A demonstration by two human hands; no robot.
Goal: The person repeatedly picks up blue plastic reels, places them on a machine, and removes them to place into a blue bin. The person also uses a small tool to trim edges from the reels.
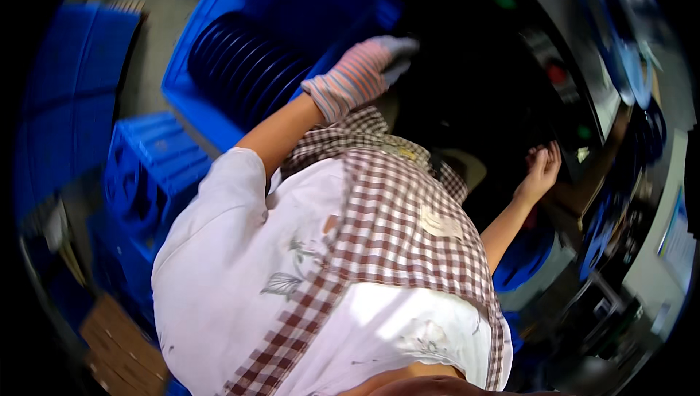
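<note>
My left hand wears a pink, orange and grey striped glove with grey fingertips. It is raised beside the near right edge of a large blue bin. Motion smears its fingers, so I cannot make out a hold. Inside the bin stands a row of dark round discs, packed on edge. My bare right hand is at the near right side of a dark machine. Its fingers are loosely bent and somewhat apart, with nothing visible in them. Deep shadow hides most of the machine's surface.
A red button and a green light sit on the machine's right side. Blue crates are stacked at my left, above a brown cardboard piece. Blue round parts hang at the far right. A blue round object is below my right forearm.
</note>
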